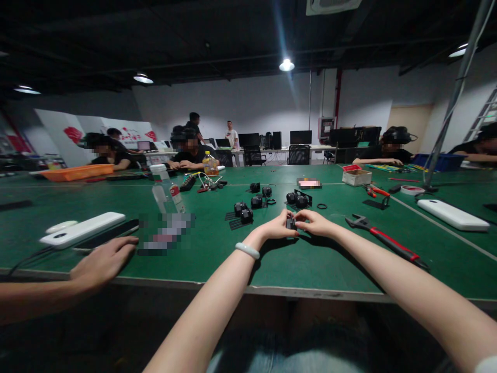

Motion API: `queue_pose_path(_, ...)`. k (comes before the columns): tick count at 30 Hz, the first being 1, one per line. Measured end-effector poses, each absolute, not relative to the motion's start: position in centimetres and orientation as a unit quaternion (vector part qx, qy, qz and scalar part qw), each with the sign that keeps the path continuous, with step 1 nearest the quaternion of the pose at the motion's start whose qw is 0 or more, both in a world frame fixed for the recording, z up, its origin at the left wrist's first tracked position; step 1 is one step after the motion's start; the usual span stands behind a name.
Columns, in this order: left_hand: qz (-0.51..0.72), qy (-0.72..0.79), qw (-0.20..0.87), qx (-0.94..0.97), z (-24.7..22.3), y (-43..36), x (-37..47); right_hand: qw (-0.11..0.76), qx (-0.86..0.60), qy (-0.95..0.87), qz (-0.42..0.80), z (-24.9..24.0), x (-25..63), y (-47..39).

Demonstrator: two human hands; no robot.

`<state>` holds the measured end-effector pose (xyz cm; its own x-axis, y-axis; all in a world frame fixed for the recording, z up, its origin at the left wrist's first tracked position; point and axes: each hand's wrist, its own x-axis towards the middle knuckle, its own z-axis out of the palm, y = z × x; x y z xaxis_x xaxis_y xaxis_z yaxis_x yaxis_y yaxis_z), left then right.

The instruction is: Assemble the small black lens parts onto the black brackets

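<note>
Both of my hands meet over the green table (217, 259), around a small black part (290, 223) whose exact kind I cannot make out. My left hand (277, 226), with a pale bangle at the wrist, grips it from the left. The fingers of my right hand (315, 224) pinch at its right side. Just beyond my hands lie black round-bodied pieces with flat slotted plates (298, 199). More such pieces (243, 212) lie to the left, beside a small black ring (272, 201). Another black ring (321, 206) rests to the right.
An adjustable wrench (388, 241) with red-black handle lies right of my hands, near pliers (376, 191) and a white power bank (452, 215). At left, another person's hand (104, 259) rests by a phone (108, 235) and a plastic bottle (166, 194). Co-workers sit across the table.
</note>
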<state>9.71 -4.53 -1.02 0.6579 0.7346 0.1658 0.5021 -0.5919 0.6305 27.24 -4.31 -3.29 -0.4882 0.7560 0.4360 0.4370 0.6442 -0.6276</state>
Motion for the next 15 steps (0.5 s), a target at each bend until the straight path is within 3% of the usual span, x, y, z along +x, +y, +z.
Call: queue_pose_path(15,0.197,0.36,0.311,0.857,-1.11,-4.41,9.65,0.351,-0.369,-0.831,0.224,-3.11,27.24,-4.43)
